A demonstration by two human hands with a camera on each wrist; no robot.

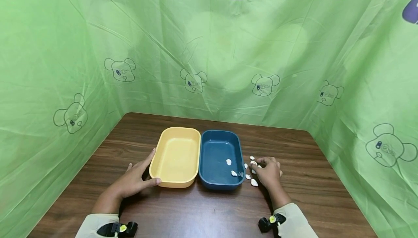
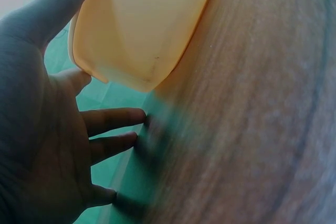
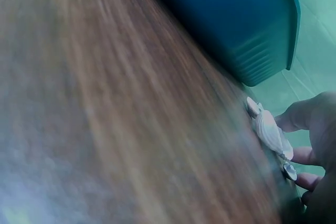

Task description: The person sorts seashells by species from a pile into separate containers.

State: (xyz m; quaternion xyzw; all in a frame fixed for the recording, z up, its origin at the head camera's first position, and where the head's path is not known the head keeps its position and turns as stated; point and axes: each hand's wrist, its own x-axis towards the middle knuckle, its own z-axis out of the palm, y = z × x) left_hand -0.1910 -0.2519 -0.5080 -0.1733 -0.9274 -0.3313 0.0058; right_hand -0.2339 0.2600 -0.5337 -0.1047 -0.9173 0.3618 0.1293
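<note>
The yellow tray (image 1: pixel 176 154) and blue tray (image 1: pixel 215 151) look like smooth plastic with a soft sheen. The white shells (image 3: pixel 269 131) look finely ridged; the wood-grained worktop (image 1: pixel 209 209) is glossy, the green curtain (image 1: pixel 209 31) creased cloth.

Bench (image 1: pixel 209 214): brown wood grain, rounded far corners. Yellow tray (image 1: pixel 177 154) and blue tray (image 1: pixel 217 150) stand side by side; white shells (image 1: pixel 254 183) lie scattered just right of the blue one.

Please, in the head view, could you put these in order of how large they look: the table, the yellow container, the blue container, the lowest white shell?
1. Table
2. Yellow container and blue container: too alike to rank surely
3. Lowest white shell
</note>
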